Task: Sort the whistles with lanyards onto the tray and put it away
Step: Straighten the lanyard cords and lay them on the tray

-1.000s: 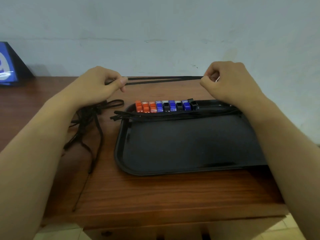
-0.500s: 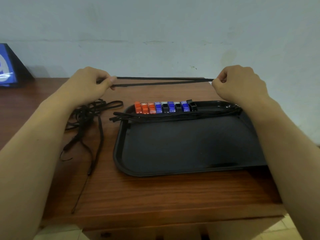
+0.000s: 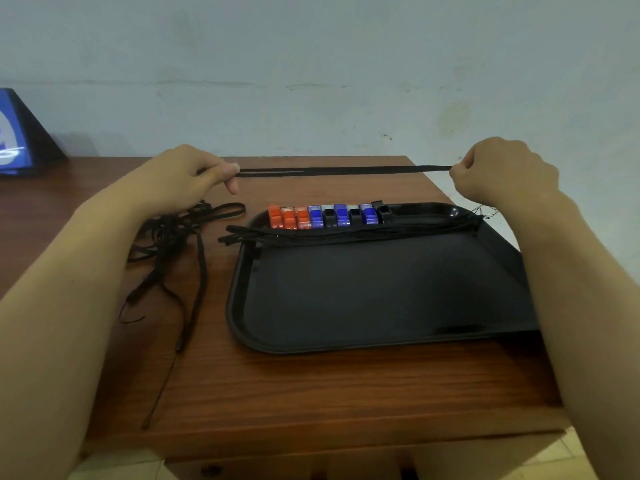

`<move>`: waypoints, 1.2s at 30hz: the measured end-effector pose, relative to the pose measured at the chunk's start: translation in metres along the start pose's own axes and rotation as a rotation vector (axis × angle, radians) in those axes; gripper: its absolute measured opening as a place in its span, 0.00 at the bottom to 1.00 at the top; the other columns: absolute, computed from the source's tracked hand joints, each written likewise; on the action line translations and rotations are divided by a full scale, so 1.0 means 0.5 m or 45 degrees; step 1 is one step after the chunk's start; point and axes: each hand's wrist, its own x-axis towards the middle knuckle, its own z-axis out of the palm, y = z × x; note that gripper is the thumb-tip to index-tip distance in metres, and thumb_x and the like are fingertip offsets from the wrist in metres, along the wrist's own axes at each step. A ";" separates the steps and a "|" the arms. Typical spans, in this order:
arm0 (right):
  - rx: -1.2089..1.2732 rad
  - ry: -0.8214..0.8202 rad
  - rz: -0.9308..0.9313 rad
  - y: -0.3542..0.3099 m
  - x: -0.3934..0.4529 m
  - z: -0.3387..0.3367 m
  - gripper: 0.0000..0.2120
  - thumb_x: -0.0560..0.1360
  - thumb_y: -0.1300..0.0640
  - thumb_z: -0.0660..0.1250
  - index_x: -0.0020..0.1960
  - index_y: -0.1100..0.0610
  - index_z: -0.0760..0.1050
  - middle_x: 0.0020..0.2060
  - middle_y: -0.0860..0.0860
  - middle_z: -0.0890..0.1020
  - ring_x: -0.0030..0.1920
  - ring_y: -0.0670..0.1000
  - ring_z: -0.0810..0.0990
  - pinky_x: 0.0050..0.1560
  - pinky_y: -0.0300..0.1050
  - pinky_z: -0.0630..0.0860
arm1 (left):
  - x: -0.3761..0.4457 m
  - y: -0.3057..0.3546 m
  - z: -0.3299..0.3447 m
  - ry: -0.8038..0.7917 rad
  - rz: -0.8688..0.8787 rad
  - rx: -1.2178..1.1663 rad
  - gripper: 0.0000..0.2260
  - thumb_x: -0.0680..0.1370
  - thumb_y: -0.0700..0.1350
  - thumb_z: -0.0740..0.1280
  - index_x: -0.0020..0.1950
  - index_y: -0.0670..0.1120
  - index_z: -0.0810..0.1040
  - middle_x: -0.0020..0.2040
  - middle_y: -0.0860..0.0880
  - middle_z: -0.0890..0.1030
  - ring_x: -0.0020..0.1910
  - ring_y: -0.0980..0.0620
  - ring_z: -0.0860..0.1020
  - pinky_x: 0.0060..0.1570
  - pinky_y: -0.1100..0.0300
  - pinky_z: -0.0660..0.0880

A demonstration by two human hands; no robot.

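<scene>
Head view shows left hand (image 3: 188,176) and right hand (image 3: 504,173) each pinching an end of a taut black lanyard (image 3: 346,170) above the black tray (image 3: 363,306); lowering it level beside the whistle row (image 3: 329,216) should prevent tangling.

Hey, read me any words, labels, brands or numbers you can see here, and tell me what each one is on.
No text can be read.
Blue sign at the table's far left: white marking, cut off by the frame edge, unreadable.
Whistles on the tray: no lettering visible.
</scene>
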 end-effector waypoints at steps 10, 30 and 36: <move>-0.138 -0.151 0.080 0.036 0.031 0.012 0.12 0.73 0.63 0.65 0.53 0.55 0.81 0.47 0.56 0.79 0.46 0.61 0.76 0.47 0.50 0.67 | -0.008 0.001 -0.006 -0.497 -0.161 -0.151 0.26 0.80 0.64 0.59 0.37 0.47 0.84 0.28 0.50 0.76 0.25 0.56 0.71 0.37 0.60 0.68; -0.102 -0.247 0.048 0.034 0.030 0.019 0.12 0.68 0.58 0.68 0.51 0.54 0.82 0.48 0.54 0.81 0.47 0.61 0.79 0.46 0.49 0.72 | -0.005 -0.004 -0.004 -0.838 -0.324 -0.051 0.29 0.69 0.72 0.64 0.35 0.44 0.72 0.26 0.49 0.65 0.25 0.52 0.61 0.28 0.61 0.61; -0.120 -0.236 0.048 0.032 0.024 0.012 0.13 0.73 0.54 0.69 0.58 0.51 0.79 0.63 0.57 0.72 0.54 0.61 0.78 0.49 0.51 0.68 | -0.014 0.006 -0.010 -0.735 -0.377 -0.041 0.35 0.67 0.80 0.58 0.34 0.46 0.75 0.25 0.51 0.64 0.23 0.52 0.60 0.28 0.61 0.62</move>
